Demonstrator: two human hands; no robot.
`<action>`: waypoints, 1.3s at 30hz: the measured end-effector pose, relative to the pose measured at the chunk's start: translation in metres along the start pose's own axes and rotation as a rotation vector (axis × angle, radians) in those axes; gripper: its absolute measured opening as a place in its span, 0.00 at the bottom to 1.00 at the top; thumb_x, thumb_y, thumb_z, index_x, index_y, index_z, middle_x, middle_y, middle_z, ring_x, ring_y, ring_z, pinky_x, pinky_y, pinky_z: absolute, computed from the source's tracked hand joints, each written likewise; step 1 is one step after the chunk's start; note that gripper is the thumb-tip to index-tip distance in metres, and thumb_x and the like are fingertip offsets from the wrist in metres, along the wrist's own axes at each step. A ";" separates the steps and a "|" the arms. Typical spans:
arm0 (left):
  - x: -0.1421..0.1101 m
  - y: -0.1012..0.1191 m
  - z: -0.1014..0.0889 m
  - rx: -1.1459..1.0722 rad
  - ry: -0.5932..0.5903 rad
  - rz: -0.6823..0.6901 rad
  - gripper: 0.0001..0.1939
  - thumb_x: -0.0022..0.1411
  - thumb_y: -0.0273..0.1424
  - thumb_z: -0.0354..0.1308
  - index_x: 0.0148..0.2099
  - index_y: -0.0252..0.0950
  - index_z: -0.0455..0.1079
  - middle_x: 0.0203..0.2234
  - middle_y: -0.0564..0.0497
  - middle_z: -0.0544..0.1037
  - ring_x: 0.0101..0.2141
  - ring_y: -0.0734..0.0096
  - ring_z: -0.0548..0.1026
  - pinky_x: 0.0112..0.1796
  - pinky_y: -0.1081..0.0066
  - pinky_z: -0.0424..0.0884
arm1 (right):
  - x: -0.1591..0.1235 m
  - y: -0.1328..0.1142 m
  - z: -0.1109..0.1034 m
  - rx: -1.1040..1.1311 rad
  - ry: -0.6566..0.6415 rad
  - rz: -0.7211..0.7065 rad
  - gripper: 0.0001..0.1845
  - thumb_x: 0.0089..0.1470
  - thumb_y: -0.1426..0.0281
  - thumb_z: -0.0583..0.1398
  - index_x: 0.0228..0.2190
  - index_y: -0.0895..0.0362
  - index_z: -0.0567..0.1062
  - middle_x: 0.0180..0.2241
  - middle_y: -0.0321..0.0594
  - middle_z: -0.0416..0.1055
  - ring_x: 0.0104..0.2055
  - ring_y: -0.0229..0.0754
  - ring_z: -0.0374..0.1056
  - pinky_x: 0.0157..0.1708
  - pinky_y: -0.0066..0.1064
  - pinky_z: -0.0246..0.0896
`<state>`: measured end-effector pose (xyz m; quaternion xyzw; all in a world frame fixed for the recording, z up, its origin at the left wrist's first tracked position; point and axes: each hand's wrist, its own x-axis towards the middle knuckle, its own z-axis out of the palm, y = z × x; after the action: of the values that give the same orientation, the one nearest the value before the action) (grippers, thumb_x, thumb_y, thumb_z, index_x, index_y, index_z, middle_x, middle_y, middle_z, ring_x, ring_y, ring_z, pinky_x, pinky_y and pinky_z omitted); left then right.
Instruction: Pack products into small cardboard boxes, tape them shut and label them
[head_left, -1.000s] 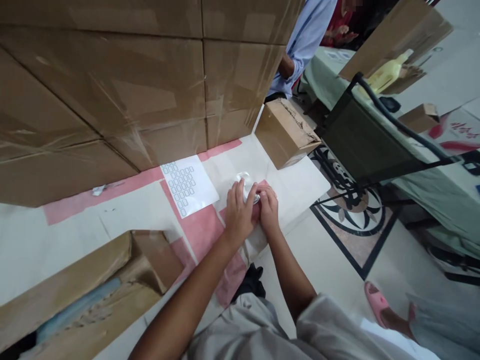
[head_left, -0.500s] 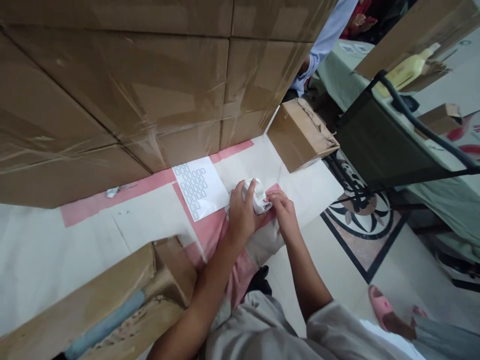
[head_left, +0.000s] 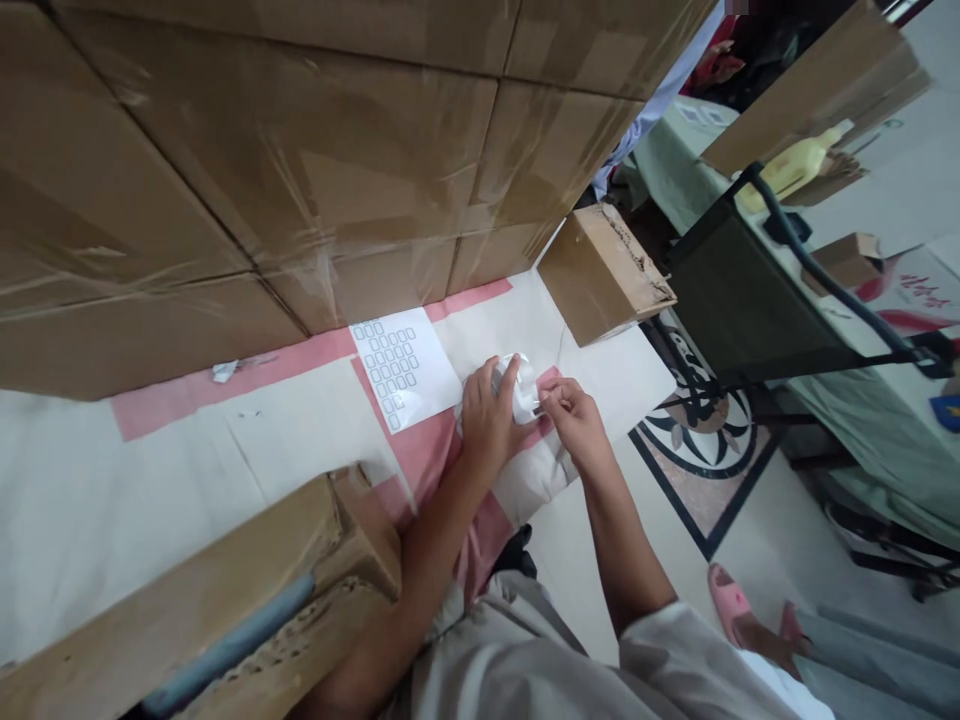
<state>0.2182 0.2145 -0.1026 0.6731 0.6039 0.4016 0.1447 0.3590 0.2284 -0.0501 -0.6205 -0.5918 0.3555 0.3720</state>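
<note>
White and plastic-looking, a rounded object is in the left hand's grip over the pink-and-white worktop; the right hand bunches its fingers at the near edge — holding what, one cannot tell. Object in hand, the edge work seems unfinished.

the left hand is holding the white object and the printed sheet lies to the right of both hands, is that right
Not quite: the printed sheet lies to the left of both the left hand and the right hand, as the head view shows. The left hand is holding the white object, as you say.
</note>
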 end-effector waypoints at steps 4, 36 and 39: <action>0.000 0.000 -0.001 -0.004 0.003 0.020 0.48 0.54 0.42 0.70 0.71 0.37 0.54 0.63 0.36 0.62 0.59 0.45 0.66 0.59 0.51 0.64 | -0.006 -0.006 -0.009 -0.072 0.017 -0.010 0.20 0.53 0.57 0.63 0.18 0.55 0.68 0.32 0.40 0.69 0.37 0.44 0.68 0.42 0.38 0.63; -0.003 0.001 -0.004 0.028 -0.026 -0.017 0.44 0.61 0.49 0.61 0.73 0.37 0.52 0.64 0.37 0.62 0.56 0.47 0.66 0.59 0.55 0.62 | -0.035 0.007 0.020 0.679 -0.042 0.398 0.29 0.36 0.56 0.76 0.19 0.56 0.64 0.22 0.38 0.75 0.12 0.28 0.58 0.08 0.20 0.41; -0.003 0.002 -0.005 0.041 -0.040 -0.031 0.46 0.59 0.48 0.63 0.73 0.38 0.51 0.64 0.38 0.61 0.55 0.48 0.67 0.58 0.56 0.62 | -0.034 0.013 0.021 0.713 -0.048 0.361 0.29 0.39 0.58 0.76 0.19 0.56 0.62 0.22 0.37 0.76 0.12 0.27 0.56 0.08 0.19 0.41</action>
<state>0.2163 0.2103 -0.0992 0.6744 0.6193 0.3735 0.1491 0.3449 0.1953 -0.0717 -0.5381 -0.3210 0.6127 0.4817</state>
